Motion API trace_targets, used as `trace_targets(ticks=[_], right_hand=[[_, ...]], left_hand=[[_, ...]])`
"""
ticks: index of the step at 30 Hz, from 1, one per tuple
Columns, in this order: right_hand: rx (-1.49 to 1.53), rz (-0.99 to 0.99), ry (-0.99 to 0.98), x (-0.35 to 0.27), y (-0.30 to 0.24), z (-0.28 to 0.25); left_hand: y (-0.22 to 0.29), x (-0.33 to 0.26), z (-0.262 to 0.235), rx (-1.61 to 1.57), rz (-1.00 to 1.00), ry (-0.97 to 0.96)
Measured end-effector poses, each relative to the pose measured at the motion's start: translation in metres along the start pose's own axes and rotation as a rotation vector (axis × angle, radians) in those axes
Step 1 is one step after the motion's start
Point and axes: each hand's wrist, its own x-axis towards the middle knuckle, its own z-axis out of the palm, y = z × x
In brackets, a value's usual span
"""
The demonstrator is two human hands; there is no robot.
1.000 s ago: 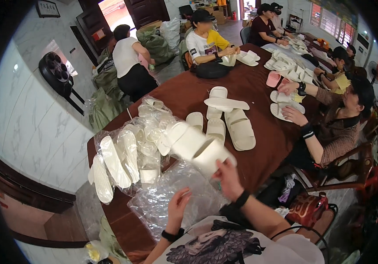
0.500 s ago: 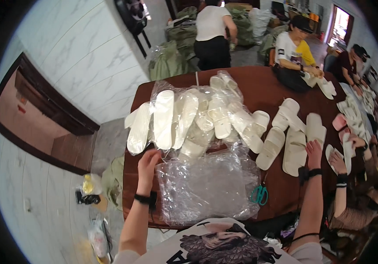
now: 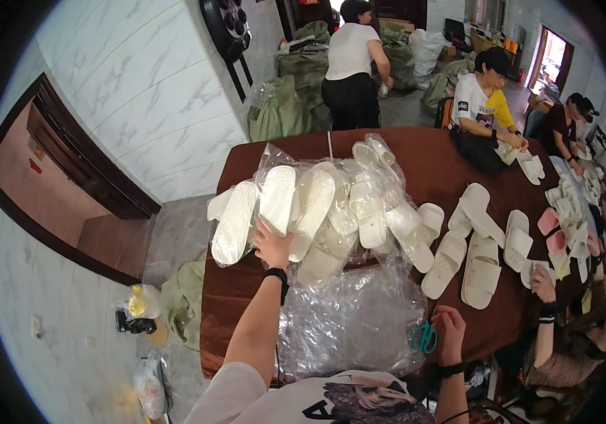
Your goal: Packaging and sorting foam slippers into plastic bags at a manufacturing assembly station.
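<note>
My left hand point(image 3: 271, 244) reaches into the pile of white slippers in clear plastic bags. Its fingers close round the near end of one bagged slipper point(image 3: 277, 191), sole up, and cover that end. Another bagged slipper point(image 3: 234, 225) lies just left of it, and a third slipper point(image 3: 313, 212) to its right. Close to the table's near edge, my right hand point(image 3: 449, 331) is loosely curled with fingers apart and nothing visible in it. Teal-handled scissors point(image 3: 424, 338) lie right beside it. Between my arms rests a stack of clear plastic bags point(image 3: 349, 318).
Unbagged slippers point(image 3: 482, 272) lie on the brown-covered table point(image 3: 423, 159) at the right. Past them, a co-worker's hand point(image 3: 543, 284) touches another slipper near pink slippers point(image 3: 551, 230). A person point(image 3: 483, 113) sits at the far right corner, and another person point(image 3: 352, 63) stands beyond.
My left hand has moved forward onto the bagged slipper. My right hand has left the loose slippers at the right and come back toward me, beside the scissors. The whole view has shifted slightly.
</note>
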Motion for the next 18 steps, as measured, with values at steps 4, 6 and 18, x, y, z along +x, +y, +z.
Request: trace_targets(ticks=[4, 6, 18], right_hand=[[-0.159, 0.118, -0.106, -0.005, -0.006, 0.015], [-0.056, 0.190, -0.246, 0.002, -0.019, 0.036], [0.151, 0.162, -0.368, 0.060, 0.044, 0.040]], left_hand=[[-0.003, -0.001, -0.016, -0.096, 0.109, 0.047], [0.008, -0.018, -0.032, -0.144, 0.270, 0.161], [-0.127, -0.209, -0.125, -0.060, 1.077, -0.834]])
